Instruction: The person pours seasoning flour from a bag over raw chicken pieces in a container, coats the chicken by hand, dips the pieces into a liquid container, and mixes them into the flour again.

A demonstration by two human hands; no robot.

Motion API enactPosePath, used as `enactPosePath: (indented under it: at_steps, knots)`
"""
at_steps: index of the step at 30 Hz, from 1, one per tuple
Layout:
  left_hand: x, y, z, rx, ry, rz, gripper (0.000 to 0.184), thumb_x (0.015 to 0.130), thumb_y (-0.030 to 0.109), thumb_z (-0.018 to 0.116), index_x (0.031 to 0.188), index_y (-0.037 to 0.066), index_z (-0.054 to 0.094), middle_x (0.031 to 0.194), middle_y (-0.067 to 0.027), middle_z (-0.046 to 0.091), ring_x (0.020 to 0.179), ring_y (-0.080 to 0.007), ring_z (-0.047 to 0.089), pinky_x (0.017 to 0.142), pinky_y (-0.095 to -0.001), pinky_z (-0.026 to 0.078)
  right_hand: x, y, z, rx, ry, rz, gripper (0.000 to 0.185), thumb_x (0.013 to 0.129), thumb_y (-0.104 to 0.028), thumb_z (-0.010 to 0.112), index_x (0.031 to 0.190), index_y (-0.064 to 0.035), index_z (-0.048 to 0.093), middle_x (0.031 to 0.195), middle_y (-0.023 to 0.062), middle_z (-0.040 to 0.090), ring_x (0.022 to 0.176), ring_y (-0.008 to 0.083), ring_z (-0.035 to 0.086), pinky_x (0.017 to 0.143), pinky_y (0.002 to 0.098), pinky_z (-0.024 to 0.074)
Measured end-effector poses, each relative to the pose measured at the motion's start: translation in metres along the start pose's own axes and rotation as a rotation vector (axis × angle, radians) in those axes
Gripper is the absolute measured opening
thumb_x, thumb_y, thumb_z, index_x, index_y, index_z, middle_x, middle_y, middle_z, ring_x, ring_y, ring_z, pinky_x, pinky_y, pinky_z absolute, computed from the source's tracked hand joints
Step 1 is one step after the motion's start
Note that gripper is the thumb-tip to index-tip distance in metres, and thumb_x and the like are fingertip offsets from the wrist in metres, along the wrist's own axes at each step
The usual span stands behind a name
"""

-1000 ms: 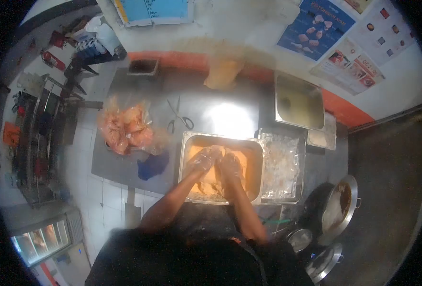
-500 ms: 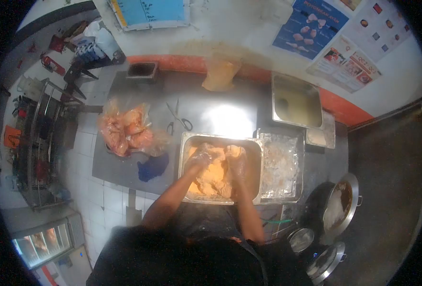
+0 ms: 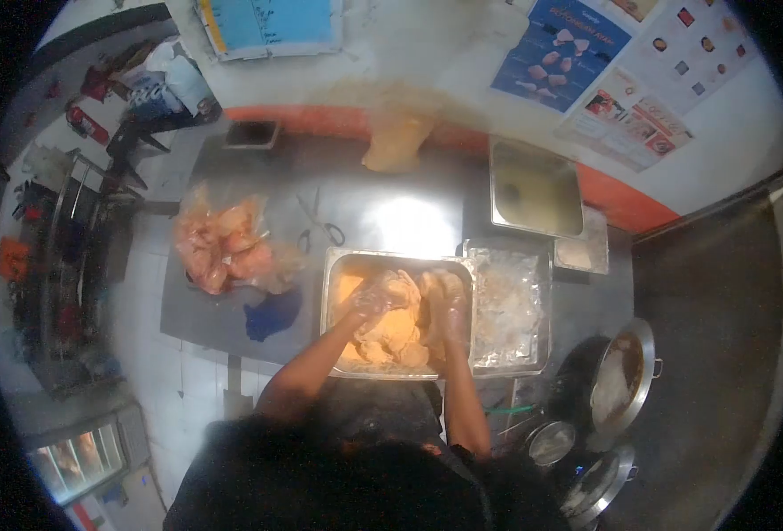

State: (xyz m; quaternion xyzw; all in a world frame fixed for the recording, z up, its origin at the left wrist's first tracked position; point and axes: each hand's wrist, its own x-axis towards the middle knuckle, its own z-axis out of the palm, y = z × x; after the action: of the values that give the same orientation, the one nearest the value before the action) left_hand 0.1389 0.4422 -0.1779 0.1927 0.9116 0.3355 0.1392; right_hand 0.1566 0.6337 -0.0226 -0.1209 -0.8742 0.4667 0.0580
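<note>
A metal tray (image 3: 327,305) holds orange-yellow flour and several coated pieces (image 3: 391,332). Inside it, my left hand (image 3: 378,296), in a clear glove, is closed around a coated piece at the middle of the tray. My right hand (image 3: 447,305), also gloved, is on the right side of the tray with curled fingers against a floury piece near its fingertips. Flour and glare blur the edges of both pieces. More coated pieces lie between and below the hands.
Bags of raw meat (image 3: 223,243), a blue cloth (image 3: 272,316) and scissors (image 3: 320,221) lie left. Right of the tray is a plastic-lined tray (image 3: 508,310); behind it, a deep pan (image 3: 536,190) with liquid. A large wok (image 3: 623,376) stands lower right.
The hands came apart from the middle, and the right hand shifted to the tray's right side. The left hand has turned with a coated piece in it. The whole view moved slightly.
</note>
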Motion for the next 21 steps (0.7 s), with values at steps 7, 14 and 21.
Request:
enactPosePath:
  at_steps: [7, 14, 21]
  knots:
    - [-0.021, 0.049, -0.07, -0.55, 0.184, 0.114, 0.046, 0.083, 0.016, 0.072, 0.124, 0.011, 0.052, 0.105, -0.0062, 0.061, 0.098, -0.0138, 0.057, 0.082, -0.031, 0.05, -0.018, 0.015, -0.012, 0.212, -0.267, 0.494, 0.043, 0.084, -0.033, 0.061, 0.11, 0.0016, 0.063, 0.088, 0.0193, 0.066, 0.086, 0.0353, 0.065, 0.078, 0.0475, 0.0522]
    - [-0.029, 0.08, -0.081, -1.209, 0.025, -0.206, 0.063, 0.074, 0.008, 0.081, 0.128, 0.009, 0.049, 0.115, -0.0028, 0.056, 0.102, -0.0146, 0.056, 0.085, -0.0301, 0.051, -0.022, 0.019, -0.004, 0.138, -0.365, 0.373, 0.041, 0.084, -0.029, 0.061, 0.116, -0.0022, 0.06, 0.101, 0.0164, 0.06, 0.097, 0.033, 0.059, 0.084, 0.0454, 0.0507]
    - [-0.037, 0.037, -0.074, -1.007, 0.179, -0.232, 0.068, 0.079, 0.023, 0.081, 0.134, 0.005, 0.046, 0.128, -0.0116, 0.055, 0.107, -0.0205, 0.059, 0.096, -0.0333, 0.051, -0.017, 0.015, -0.013, 0.079, -0.413, 0.276, 0.042, 0.084, -0.024, 0.062, 0.122, -0.006, 0.058, 0.115, 0.0136, 0.055, 0.109, 0.0307, 0.053, 0.09, 0.0432, 0.0493]
